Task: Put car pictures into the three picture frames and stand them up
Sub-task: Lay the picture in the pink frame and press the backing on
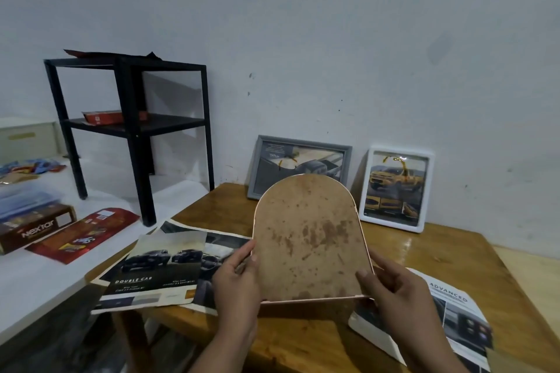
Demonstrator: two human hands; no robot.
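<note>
Nearest the camera, both hands hold an arch-topped frame (309,239) upright over the front of the wooden tabletop (454,254), its back facing the viewer. The left hand (239,285) grips the frame's lower left edge, thumb on the back and fingers (242,251) curled round the side. The right hand (394,285) grips the lower right corner, its thumb pressed on the back panel and the remaining fingers hidden behind. The back is a brown board, mottled with darker stains and blotches, rimmed by a thin pale pink edge; the flat bottom edge is lowest and the rounded top stands highest. Its front cannot be seen.

Under and beside the hands lie loose car brochure pages: to the left a dark sheet (157,272) printed "DOUBLE CAB" with black pickups, overlapping another page; to the right a white page (448,318) headed "ADVANCED", partly overhanging the tabletop's near edge.

Farther back, two filled frames stand leaning against the wall: a grey landscape frame (300,166) with a car picture, partly hidden by the arch, and to its right a white portrait frame (395,188) showing a yellow pickup.

To the left, off the tabletop, a "Nextar" box (33,228) and a red wrapper (81,233) lie on a white surface, with a black metal shelf (130,124) standing behind them.
</note>
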